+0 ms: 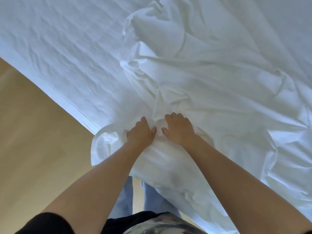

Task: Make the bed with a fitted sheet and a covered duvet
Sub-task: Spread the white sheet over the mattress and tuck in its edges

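L hand (141,131) & R hand (179,129) side by side, fingers curled into bunched duvet (202,92).

head camera looks steeply down, close over the bed (67,56) (wide-angle).

From my remote seat I saw the bed (55,85) running diagonally across the view, standing on a tan floor (33,141) that showed along its left edge. A white fitted sheet (76,39), finely wrinkled, was stretched flat over the mattress. Directly on top, across the middle and right, lay a loose, rumpled white duvet cover (211,85), its near end spilling over the bed's edge.
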`<state>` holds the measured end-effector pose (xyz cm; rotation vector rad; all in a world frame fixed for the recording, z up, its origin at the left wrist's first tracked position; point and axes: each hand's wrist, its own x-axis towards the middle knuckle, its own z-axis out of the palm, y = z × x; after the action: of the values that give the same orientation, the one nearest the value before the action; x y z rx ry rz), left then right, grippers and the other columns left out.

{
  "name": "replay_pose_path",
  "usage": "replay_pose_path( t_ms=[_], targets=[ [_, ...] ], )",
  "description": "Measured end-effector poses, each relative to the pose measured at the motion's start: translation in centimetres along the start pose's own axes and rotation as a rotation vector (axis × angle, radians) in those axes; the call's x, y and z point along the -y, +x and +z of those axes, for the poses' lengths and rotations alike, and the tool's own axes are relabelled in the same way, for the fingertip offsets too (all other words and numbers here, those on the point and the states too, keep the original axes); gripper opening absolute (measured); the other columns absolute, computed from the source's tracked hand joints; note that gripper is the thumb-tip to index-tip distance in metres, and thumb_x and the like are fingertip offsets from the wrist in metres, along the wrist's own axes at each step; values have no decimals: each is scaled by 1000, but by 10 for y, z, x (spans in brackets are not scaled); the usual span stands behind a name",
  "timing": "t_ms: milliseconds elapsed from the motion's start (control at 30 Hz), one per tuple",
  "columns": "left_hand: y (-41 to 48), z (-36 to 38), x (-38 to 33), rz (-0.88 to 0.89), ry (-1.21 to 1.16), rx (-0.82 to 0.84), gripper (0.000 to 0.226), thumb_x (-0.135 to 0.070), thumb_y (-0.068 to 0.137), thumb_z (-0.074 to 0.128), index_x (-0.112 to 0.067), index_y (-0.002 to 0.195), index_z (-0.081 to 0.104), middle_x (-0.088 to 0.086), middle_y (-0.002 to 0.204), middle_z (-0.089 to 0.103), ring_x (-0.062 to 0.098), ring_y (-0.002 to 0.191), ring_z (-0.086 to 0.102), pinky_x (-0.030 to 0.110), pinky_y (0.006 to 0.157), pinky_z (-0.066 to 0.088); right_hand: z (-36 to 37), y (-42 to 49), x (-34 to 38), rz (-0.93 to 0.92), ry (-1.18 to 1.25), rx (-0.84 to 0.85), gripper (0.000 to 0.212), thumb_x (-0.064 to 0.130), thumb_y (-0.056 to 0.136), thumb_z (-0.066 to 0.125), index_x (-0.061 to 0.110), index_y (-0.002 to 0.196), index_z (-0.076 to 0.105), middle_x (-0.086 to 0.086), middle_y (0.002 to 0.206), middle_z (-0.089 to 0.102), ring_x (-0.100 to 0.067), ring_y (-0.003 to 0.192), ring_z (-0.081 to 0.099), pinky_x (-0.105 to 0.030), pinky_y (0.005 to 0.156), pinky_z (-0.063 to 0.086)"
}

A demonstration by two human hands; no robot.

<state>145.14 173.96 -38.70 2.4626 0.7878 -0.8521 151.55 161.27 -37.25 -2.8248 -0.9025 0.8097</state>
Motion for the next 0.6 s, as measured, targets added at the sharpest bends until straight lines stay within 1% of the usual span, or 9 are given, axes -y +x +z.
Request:
replay_pose_path(
  t_ms=[100,167,267,333,367,400,467,533,600],
  targets=[
    [21,-3,-10,-112,-153,137,66,-61,90,38,-14,136,36,9,131,42,30,119,47,44,96,37,4,1,1,2,-30,0,35,33,94,43,10,121,45,-7,118,49,-25,107,46,-33,78,36],
    [26,-1,-20,-112,-247,195,45,-51,94,39,-14,116,49,9,121,50,31,113,49,46,99,37,3,2,-1,30,34,-4,32,30,95,42,9,118,49,-8,114,51,-26,105,47,-33,77,38],
    [10,-1,-38,21,-292,36,17,-26,97,35,-16,91,48,4,90,59,29,100,56,47,105,25,-7,2,4,244,454,-72,28,30,94,43,6,93,58,-8,91,56,-26,88,53,-35,69,41],
    [-12,-5,-51,266,-325,-160,18,-15,95,35,-14,98,53,2,79,63,25,88,60,51,108,19,-23,3,5,428,845,-77,37,39,92,48,5,87,61,-6,81,62,-23,77,58,-32,66,44],
    [-24,-7,-56,397,-402,-213,20,-11,95,36,-9,101,55,3,78,64,26,83,62,49,103,28,-33,4,4,505,1030,-63,39,42,90,51,4,88,62,-7,81,64,-22,76,60,-33,68,47],
    [-35,-10,-59,514,-480,-234,17,-8,95,38,-6,96,55,4,75,60,28,76,61,45,89,41,-43,5,1,547,1164,-57,37,39,89,54,3,86,62,-9,80,63,-24,76,61,-33,69,49],
    [-50,-14,-59,655,-514,-264,13,-12,96,42,-9,84,46,1,72,48,29,65,55,34,61,40,-62,2,-6,576,1231,-63,23,25,90,55,6,78,58,-11,74,54,-24,70,54,-32,63,44],
    [-55,-14,-59,645,-550,-241,11,-24,95,48,-14,92,45,-5,76,46,20,67,53,27,59,36,-81,-5,-12,644,1408,-146,22,18,93,50,8,73,53,-9,70,49,-21,67,49,-31,63,39],
    [-53,-18,-62,445,-696,-51,35,-39,87,61,-19,109,42,-11,85,49,9,74,54,23,61,39,-97,-18,-26,714,1813,-284,21,17,94,51,7,78,60,-4,67,61,-20,63,59,-31,66,46]
  ],
)
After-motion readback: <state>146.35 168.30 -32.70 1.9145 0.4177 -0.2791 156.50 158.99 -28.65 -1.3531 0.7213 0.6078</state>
